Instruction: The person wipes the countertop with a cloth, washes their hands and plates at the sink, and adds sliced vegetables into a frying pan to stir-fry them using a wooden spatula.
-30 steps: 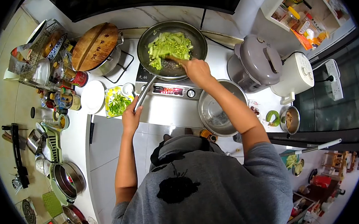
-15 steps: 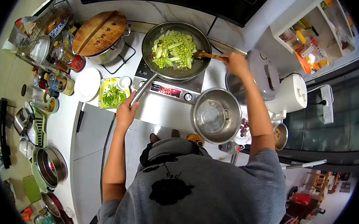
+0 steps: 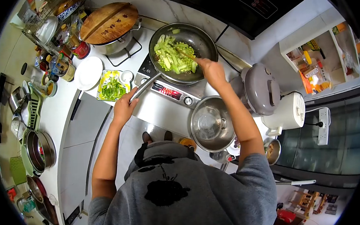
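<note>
My left hand (image 3: pixel 124 105) is wrapped round the long handle of a dark frying pan (image 3: pixel 202 39). The pan rests on an induction cooker (image 3: pixel 166 92) with a lit red display. Sliced green vegetables and peas (image 3: pixel 171 57) lie heaped toward the pan's left side. Closed on the handle of a wooden spatula (image 3: pixel 187 55), my right hand (image 3: pixel 211 72) is over the pan's right rim. The spatula's blade is among the vegetables and partly hidden. Left of the cooker, a yellow-patterned plate (image 3: pixel 100 92) holds chopped greens (image 3: pixel 113 88) and a small white dish (image 3: pixel 126 76).
A steel bowl (image 3: pixel 197 132) stands below my right forearm, beside a grey pressure cooker (image 3: pixel 261 89) and a white appliance (image 3: pixel 285 112). Left are a white plate (image 3: pixel 88 73), a wooden-lidded pot (image 3: pixel 112 46) and bottles (image 3: pixel 62 68). A range hood (image 3: pixel 231 6) hangs above.
My right hand and the spatula have moved left over the pan, and the vegetables are pushed into a heap on the left. My left hand still holds the pan handle. The view has shifted slightly.
</note>
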`<control>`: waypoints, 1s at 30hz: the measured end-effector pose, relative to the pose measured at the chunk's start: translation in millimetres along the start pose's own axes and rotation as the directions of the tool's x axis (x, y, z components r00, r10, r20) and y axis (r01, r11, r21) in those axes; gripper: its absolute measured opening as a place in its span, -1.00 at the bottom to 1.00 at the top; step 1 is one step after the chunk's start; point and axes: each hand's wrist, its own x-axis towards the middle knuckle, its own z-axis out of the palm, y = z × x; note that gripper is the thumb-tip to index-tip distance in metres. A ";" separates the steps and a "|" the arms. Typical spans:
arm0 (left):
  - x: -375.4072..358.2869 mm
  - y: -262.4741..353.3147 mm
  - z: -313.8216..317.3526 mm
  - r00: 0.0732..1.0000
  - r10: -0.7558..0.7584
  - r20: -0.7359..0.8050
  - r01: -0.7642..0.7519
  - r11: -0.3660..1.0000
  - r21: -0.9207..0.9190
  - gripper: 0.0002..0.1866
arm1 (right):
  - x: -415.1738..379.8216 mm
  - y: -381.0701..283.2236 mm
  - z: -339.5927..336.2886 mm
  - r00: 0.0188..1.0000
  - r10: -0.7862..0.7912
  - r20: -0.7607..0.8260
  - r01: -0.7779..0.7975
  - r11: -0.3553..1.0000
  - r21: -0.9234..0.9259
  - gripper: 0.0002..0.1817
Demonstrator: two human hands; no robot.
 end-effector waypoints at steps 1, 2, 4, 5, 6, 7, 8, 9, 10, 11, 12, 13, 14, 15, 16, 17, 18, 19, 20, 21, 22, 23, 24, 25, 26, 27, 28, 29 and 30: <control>0.1 -4.4 2.8 1.000 0.022 -0.019 -0.022 1.000 0.002 -0.52 | -7.9 -15.1 -10.5 1.000 -0.020 -0.019 0.019 0.999 -0.036 -0.53; 0.6 -6.4 5.0 0.998 0.045 -0.038 -0.045 0.999 0.004 -0.53 | -15.8 -31.2 -21.7 1.000 -0.009 0.005 0.010 0.998 -0.055 -0.53; 0.7 0.8 1.1 1.000 0.004 -0.011 -0.004 1.000 0.005 -0.53 | -32.1 -62.2 -38.4 0.998 0.015 0.055 -0.010 0.996 -0.091 -0.52; 0.5 3.5 -0.3 1.000 -0.016 0.004 0.016 1.000 0.007 -0.53 | -40.2 -73.5 -39.4 0.998 0.021 0.057 -0.017 0.998 -0.069 -0.50; 0.8 3.1 0.4 1.000 -0.015 0.003 0.015 1.000 0.004 -0.53 | -46.1 -83.1 -39.8 0.998 0.028 0.059 -0.025 0.999 -0.046 -0.47; 1.3 1.6 0.9 1.000 -0.013 0.003 0.013 1.000 0.001 -0.53 | -48.9 -90.8 -40.6 0.996 0.025 0.091 -0.021 0.999 -0.040 -0.42; 1.2 1.0 1.4 1.000 -0.011 0.004 0.011 1.000 -0.001 -0.53 | -49.7 -92.4 -34.2 0.995 0.019 0.100 -0.014 0.998 -0.058 -0.41; 1.2 2.1 1.4 1.000 -0.019 0.011 0.019 1.000 0.000 -0.53 | -50.5 -91.5 -24.4 0.994 0.015 0.109 -0.007 0.997 -0.076 -0.40; 1.1 3.6 0.5 0.999 -0.027 0.018 0.027 1.000 0.001 -0.53 | -50.8 -89.0 -18.0 0.993 0.011 0.119 0.000 0.996 -0.093 -0.39; 1.0 5.2 -0.4 0.999 -0.035 0.026 0.035 0.999 0.004 -0.53 | -46.8 -82.5 -13.7 0.997 0.015 0.078 -0.008 0.996 -0.087 -0.45; 1.1 6.4 -1.3 0.999 -0.038 0.037 0.038 0.999 0.003 -0.52 | -42.5 -72.2 -5.0 0.998 0.033 0.046 -0.026 0.991 -0.133 -0.54; 1.7 7.5 -2.5 0.998 -0.040 0.047 0.040 0.999 0.002 -0.51 | -38.0 -59.8 4.8 0.999 0.047 0.013 -0.044 0.983 -0.177 -0.63; 1.7 8.0 -3.8 0.997 -0.043 0.057 0.043 0.999 0.003 -0.50 | -35.6 -48.1 12.8 0.998 0.060 -0.020 -0.063 0.974 -0.219 -0.71; 1.1 9.1 -4.5 0.996 -0.060 0.070 0.060 0.998 0.006 -0.50 | -33.1 -42.4 9.8 0.996 0.078 -0.044 -0.086 0.971 -0.222 -0.76; 1.2 11.0 -4.9 0.994 -0.076 0.082 0.075 0.997 0.010 -0.50 | -31.3 -36.5 5.9 0.993 0.096 -0.068 -0.109 0.968 -0.225 -0.81; 2.1 11.8 -6.1 0.992 -0.091 0.091 0.090 0.996 0.013 -0.51 | -29.2 -32.4 2.1 0.989 0.113 -0.094 -0.132 0.965 -0.228 -0.85; 2.4 9.0 -5.2 0.996 -0.056 0.067 0.055 0.998 0.019 -0.51 | -26.8 -31.4 -3.4 0.980 0.142 -0.139 -0.170 0.963 -0.210 -0.85; 1.5 5.0 -1.7 0.999 -0.023 0.043 0.022 0.999 0.024 -0.51 | -25.3 -31.5 -9.7 0.969 0.171 -0.179 -0.205 0.960 -0.191 -0.85; 0.5 1.6 0.8 1.000 0.010 0.020 -0.011 1.000 0.028 -0.51 | -24.0 -31.0 -12.4 0.955 0.201 -0.218 -0.240 0.955 -0.172 -0.85; 0.8 3.9 -0.7 0.999 -0.024 0.046 0.023 0.999 0.037 -0.51 | -21.7 -26.8 -7.1 0.929 0.309 -0.202 -0.339 0.932 -0.132 -0.77; 1.5 8.3 -3.5 0.995 -0.060 0.074 0.057 0.997 0.047 -0.51 | -19.4 -21.5 2.6 0.922 0.325 -0.209 -0.356 0.925 -0.130 -0.77; 1.7 11.0 -4.9 0.991 -0.094 0.100 0.088 0.994 0.058 -0.51 | -16.5 -16.8 15.3 0.915 0.340 -0.219 -0.373 0.919 -0.129 -0.76; 0.9 8.6 -3.5 0.993 -0.075 0.088 0.071 0.996 0.045 -0.51 | -15.6 -14.9 26.1 0.906 0.356 -0.229 -0.391 0.912 -0.127 -0.75; 1.0 4.3 -1.6 0.996 -0.055 0.076 0.053 0.998 0.033 -0.51 | -15.4 -16.6 32.6 0.933 0.351 -0.080 -0.359 0.921 -0.150 -0.63; 2.2 0.6 0.2 0.997 -0.034 0.063 0.032 0.999 0.021 -0.51 | -17.3 -21.4 40.3 0.942 0.331 -0.049 -0.335 0.935 -0.114 -0.62; 3.8 -0.7 0.8 0.998 -0.023 0.062 0.022 1.000 0.021 -0.51 | -22.2 -31.0 46.5 0.951 0.309 -0.020 -0.309 0.948 -0.077 -0.61; 3.8 -1.5 1.1 0.998 -0.017 0.061 0.015 1.000 0.021 -0.51 | -27.8 -42.8 45.1 0.959 0.283 0.011 -0.282 0.959 -0.039 -0.60; 2.5 -3.1 1.2 0.998 -0.013 0.061 0.012 1.000 0.021 -0.51 | -36.2 -51.2 40.8 0.973 0.230 0.016 -0.231 0.973 0.021 -0.49; 1.9 -1.5 -0.1 0.997 -0.026 0.070 0.024 0.999 0.025 -0.51 | -42.7 -57.3 32.3 0.971 0.239 0.022 -0.238 0.971 -0.022 -0.47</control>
